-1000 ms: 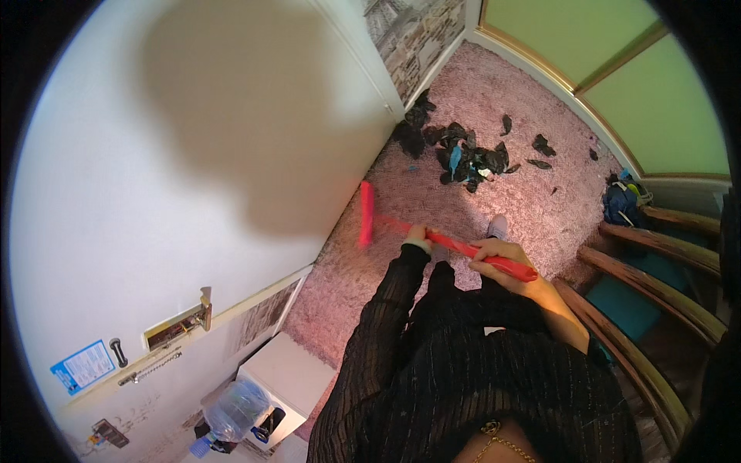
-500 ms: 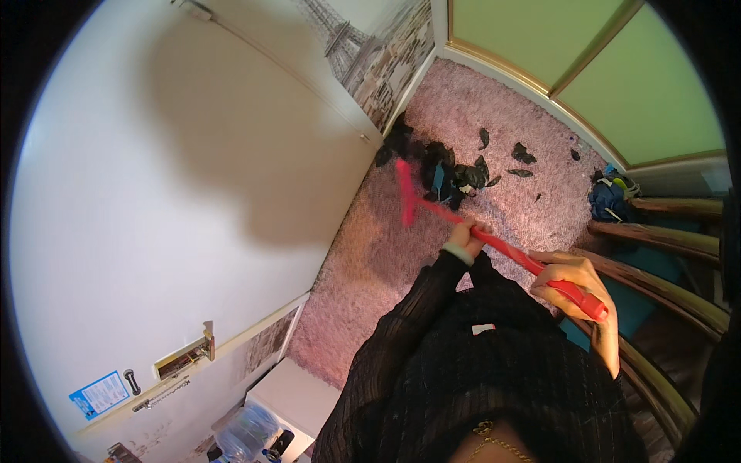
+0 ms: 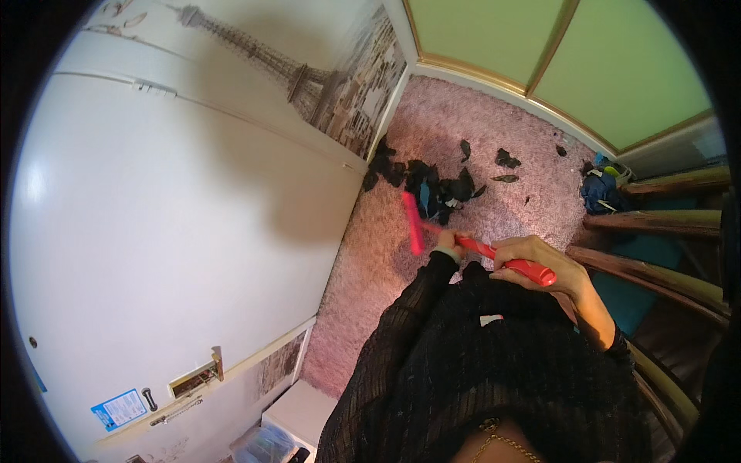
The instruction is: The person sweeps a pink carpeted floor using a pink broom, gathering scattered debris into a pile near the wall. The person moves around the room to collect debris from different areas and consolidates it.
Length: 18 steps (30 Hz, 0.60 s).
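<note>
Both hands gripping long red plastic broom (image 3: 463,245). Left hand (image 3: 448,245) clenching mid-handle, mostly hidden behind black sleeve cuff. Right hand (image 3: 540,264) wrapping fingers around handle end. Broom head (image 3: 413,224) resting on pink shaggy carpet (image 3: 494,147), beside pile of dark scraps (image 3: 440,189) near white wall edge; scraps blurring, kind hard to make out.

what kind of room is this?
Likely a room in a home: pink carpet, a white door, green sliding panels. Both hands hold a red broom by dark scraps.
</note>
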Tool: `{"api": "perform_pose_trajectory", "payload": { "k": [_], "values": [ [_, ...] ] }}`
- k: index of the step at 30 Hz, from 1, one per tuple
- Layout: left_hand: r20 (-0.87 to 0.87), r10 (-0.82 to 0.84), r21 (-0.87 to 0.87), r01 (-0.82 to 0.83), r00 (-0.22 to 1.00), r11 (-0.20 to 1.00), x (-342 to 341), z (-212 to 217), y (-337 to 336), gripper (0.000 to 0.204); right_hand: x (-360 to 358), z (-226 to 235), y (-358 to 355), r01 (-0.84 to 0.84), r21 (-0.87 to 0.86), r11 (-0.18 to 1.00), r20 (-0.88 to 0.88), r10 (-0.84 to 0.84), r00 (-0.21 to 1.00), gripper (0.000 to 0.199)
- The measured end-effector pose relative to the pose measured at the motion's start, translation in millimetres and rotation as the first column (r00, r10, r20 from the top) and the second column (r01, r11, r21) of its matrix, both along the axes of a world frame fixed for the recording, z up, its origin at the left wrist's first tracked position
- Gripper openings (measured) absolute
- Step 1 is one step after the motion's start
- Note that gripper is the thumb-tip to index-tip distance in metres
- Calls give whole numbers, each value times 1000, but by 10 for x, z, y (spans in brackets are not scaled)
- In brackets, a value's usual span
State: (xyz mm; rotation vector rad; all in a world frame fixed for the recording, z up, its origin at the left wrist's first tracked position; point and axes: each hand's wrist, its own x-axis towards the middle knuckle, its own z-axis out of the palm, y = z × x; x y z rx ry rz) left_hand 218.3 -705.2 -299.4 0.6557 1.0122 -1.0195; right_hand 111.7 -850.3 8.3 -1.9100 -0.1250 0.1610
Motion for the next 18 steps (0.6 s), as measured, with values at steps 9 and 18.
{"api": "perform_pose_trajectory", "payload": {
  "k": [9,18],
  "values": [
    [-6,110,-360,-104,994,927,286,724,-496,21,-289,466,-246,87,-166,982,131,-65,989,16],
    [249,-629,546,429,737,719,979,-130,656,14,380,-678,-103,126,144,982,-4,-127,992,15]
  ]
}}
